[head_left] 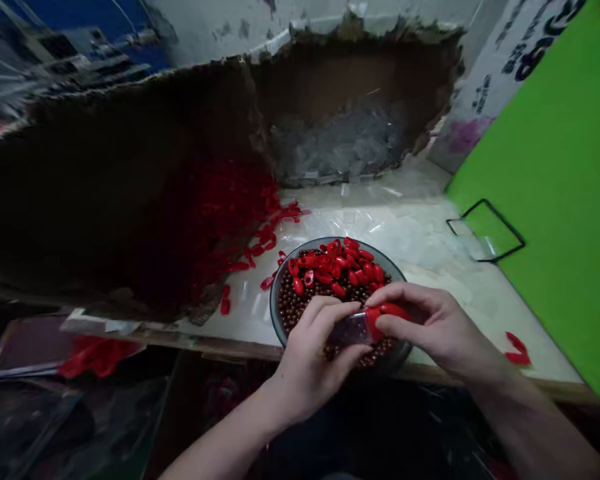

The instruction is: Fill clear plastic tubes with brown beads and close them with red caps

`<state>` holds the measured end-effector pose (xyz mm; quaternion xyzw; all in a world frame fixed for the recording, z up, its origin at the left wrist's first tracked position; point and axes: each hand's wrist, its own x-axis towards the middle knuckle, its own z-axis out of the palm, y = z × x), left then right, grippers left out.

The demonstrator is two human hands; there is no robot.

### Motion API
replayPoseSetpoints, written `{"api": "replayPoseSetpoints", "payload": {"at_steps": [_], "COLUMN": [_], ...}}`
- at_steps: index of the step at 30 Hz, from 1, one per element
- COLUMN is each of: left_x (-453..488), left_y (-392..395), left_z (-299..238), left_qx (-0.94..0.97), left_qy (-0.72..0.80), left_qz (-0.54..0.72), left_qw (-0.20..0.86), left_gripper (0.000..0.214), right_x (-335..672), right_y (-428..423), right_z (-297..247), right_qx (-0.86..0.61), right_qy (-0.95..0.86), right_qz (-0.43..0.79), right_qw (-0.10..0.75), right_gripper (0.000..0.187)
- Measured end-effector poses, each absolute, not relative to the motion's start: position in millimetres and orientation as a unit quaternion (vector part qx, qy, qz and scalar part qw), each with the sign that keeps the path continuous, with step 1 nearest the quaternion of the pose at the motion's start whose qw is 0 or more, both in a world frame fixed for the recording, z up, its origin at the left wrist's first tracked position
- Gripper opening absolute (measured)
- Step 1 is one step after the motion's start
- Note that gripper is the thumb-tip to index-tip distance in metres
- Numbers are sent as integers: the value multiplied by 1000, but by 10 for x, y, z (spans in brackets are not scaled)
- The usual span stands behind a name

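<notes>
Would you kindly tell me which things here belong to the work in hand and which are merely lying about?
Likely in use:
clear container, in the left hand
red top, in the right hand
bowl with brown beads and red pieces
perhaps red pile at left, clear pieces behind

Apparently lying about:
lone red piece at right
red material, lower left

A flat, whitish worktop with a brown wooden front edge [495, 303] carries a round grey bowl [275, 308] close to that edge. Small glossy red plastic pieces [266, 239] lie scattered leftward; small clear plastic pieces [375, 225] are strewn behind — and a curved red plastic piece [519, 358] rests far right.
</notes>
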<state>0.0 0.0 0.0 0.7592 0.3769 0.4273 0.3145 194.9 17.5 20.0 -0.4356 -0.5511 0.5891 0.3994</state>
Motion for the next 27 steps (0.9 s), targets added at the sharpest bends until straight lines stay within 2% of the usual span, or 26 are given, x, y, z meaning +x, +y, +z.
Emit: {"api": "replayPoseSetpoints", "payload": {"at_steps": [11, 19, 27], "left_x": [-78, -128, -57], "left_y": [-33, -52, -9], "left_z": [-8, -51, -149], "left_qx": [782, 821, 780], "left_qy": [353, 347, 387], "left_qz": [422, 388, 418], "left_qw": [292, 234, 258], "left_gripper": [50, 54, 52], "right_x": [1949, 1848, 1792], "right_y": [199, 173, 201], "right_z": [186, 169, 90], "right_qx": [-413, -443, -446], "right_qy": [-496, -533, -518], "right_qz": [667, 617, 606], "right_qw": [372, 372, 407], "right_gripper": [16, 16, 20]}}
